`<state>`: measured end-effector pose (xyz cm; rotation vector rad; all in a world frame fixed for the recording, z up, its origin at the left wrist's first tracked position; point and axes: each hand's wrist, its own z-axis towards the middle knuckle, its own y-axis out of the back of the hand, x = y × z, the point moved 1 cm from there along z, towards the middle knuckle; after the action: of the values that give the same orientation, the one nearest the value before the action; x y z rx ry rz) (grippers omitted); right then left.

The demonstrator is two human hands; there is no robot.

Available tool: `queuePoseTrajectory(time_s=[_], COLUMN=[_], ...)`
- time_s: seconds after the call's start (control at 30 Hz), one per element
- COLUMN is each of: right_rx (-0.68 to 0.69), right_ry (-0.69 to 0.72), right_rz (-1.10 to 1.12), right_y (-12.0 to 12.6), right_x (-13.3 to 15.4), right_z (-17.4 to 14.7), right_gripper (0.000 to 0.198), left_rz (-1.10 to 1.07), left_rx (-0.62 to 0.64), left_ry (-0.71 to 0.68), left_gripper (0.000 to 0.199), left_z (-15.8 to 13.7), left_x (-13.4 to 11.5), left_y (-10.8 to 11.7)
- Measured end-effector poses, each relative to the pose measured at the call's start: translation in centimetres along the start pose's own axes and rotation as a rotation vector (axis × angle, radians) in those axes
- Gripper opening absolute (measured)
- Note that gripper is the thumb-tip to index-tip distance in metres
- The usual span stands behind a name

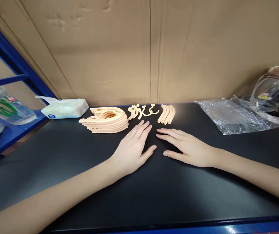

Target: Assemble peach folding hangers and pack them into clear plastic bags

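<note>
Left hand point(131, 149) and right hand point(190, 149) lay apart, palm down on black surface point(154, 198); both grips spread, holding nothing. Hanger frames point(105, 126) sat stacked beyond left hand, to its left: seemed light, stiff, smooth; best hold was outer curved edge. Curved bars point(166, 114) lay side by side beyond right hand: likely rigid, slippery; mid-length suited grip. Loose hooks point(133, 112) lay between frames and bars: probably light, fragile at thin ends; stem suited pinch.
</note>
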<state>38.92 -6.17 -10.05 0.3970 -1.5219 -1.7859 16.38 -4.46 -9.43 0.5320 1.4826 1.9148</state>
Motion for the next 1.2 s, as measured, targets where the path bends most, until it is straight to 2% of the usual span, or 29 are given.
queuePoseTrajectory(time_s=[0.17, 0.27, 0.37, 0.53, 0.63, 0.8, 1.0, 1.2], right_rx=[0.03, 0.03, -0.002, -0.204, -0.195, -0.17, -0.169, -0.258], right_ry=[0.003, 0.004, 0.009, -0.028, -0.085, -0.205, -0.207, -0.296], right_rz=[-0.001, -0.006, -0.017, -0.156, -0.19, -0.125, -0.142, -0.254], right_y=[0.0, 0.2, 0.6, 1.6, 1.6, 1.3, 1.4, 1.4], right_x=[-0.1, 0.1, 0.1, -1.4, -2.9, -4.2, -4.1, -5.1], right_z=[-0.1, 0.0, 0.2, 0.7, 0.9, 1.0, 1.1, 1.0], right_gripper=[0.059, 0.059, 0.052, 0.038, 0.04, 0.039, 0.04, 0.039], left_rz=[-0.043, -0.08, -0.098, -0.093, -0.081, -0.079, -0.035, -0.048], left_rx=[0.11, 0.163, 0.169, 0.171, 0.194, 0.203, 0.252, 0.253], left_ry=[0.096, 0.092, 0.05, 0.023, 0.026, 0.026, 0.035, 0.041], left_gripper=[0.063, 0.064, 0.065, 0.065, 0.066, 0.066, 0.069, 0.069], left_z=[0.7, 0.3, 0.1, 0.1, 0.1, 0.1, 0.2, 0.2], left_x=[0.4, 0.9, 1.4, 1.7, 1.6, 1.6, 1.6, 1.6], left_y=[-0.4, -0.3, -0.1, 0.0, 0.0, 0.0, 0.0, 0.1])
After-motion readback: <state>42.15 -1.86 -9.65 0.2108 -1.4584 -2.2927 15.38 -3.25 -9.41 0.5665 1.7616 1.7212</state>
